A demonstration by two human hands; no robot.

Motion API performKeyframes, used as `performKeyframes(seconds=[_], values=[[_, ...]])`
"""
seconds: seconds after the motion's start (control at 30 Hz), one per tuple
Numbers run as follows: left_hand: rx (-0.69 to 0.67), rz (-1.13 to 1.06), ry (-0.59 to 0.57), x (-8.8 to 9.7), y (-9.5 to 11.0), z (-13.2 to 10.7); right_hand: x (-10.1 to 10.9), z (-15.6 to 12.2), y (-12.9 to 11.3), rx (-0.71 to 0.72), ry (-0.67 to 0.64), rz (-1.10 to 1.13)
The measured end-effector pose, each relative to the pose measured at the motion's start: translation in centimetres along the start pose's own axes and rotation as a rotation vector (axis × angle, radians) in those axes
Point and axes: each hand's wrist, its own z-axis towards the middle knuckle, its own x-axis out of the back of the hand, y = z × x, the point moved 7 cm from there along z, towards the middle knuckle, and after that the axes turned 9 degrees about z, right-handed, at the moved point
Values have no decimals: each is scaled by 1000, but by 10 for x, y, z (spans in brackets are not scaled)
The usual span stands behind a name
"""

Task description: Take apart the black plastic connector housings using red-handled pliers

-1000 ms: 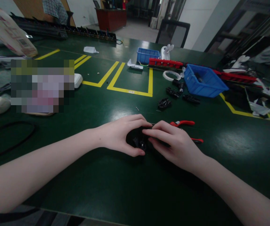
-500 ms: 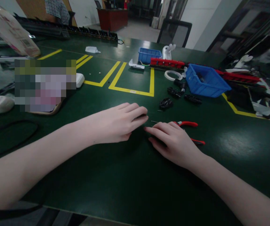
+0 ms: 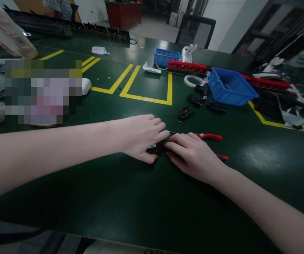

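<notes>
My left hand (image 3: 143, 135) reaches over a small black part (image 3: 152, 150) with a pale patch on it. Thumb and fingers close around that part, which is mostly hidden under the palm. Just to its right is my right hand (image 3: 194, 155), fingers curled and fingertips close to the black part. Whatever those fingers hold, if anything, is hidden. Red-handled pliers (image 3: 212, 136) lie on the table partly under my right hand. Beyond the hands lies a black part (image 3: 185, 113) with a thin pin (image 3: 178, 121) beside it.
More black parts (image 3: 216, 108) lie near a blue bin (image 3: 232, 88). A roll of white tape (image 3: 194, 81), red strips (image 3: 187, 66) and a smaller blue bin (image 3: 167, 57) stand farther back. Yellow tape (image 3: 146, 99) marks the green table. A person's sleeve (image 3: 59, 7) shows at the far left.
My left hand has turned and shifted slightly right, its thumb now apart from the fingers with the black part showing between. My right hand stays nearly in place. The view has tipped slightly.
</notes>
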Motion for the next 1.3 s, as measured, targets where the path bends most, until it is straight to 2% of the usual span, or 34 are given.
performKeyframes(seconds=[0.13, 0.27, 0.43, 0.53, 0.6, 0.67, 0.77, 0.83, 0.9, 1.0, 1.17, 1.3], values=[[-29, -51, 39, -4, -1, -2, 0, -3, 0, 12, -3, 2], [64, -231, 111, 3, -23, -20, 2, -5, 1, 18, -6, 15], [317, -592, 272, 4, -48, -60, 2, 3, 0, 23, -35, 2], [413, -837, 360, -7, -43, -77, 1, 10, 1, -4, -59, -19], [469, -1065, 361, -21, -35, -81, 1, 14, 3, -17, -86, -23], [425, -1299, 316, -31, -21, -78, 3, 17, 1, 35, -119, -59], [278, -1599, 291, -33, -3, -70, 3, 20, -9, 230, -168, -197], [217, -1757, 287, -32, 3, -67, 1, 22, -13, 330, -192, -265], [193, -1881, 277, -33, 5, -66, 0, 24, -13, 348, -195, -262], [210, -1949, 230, -38, 6, -67, 3, 24, -8, 257, -137, -87], [217, -1904, 150, -35, 7, -67, 24, 13, 8, -74, 122, 455], [196, -1929, 85, -28, 10, -64, 33, 8, 1, -162, 219, 725]])
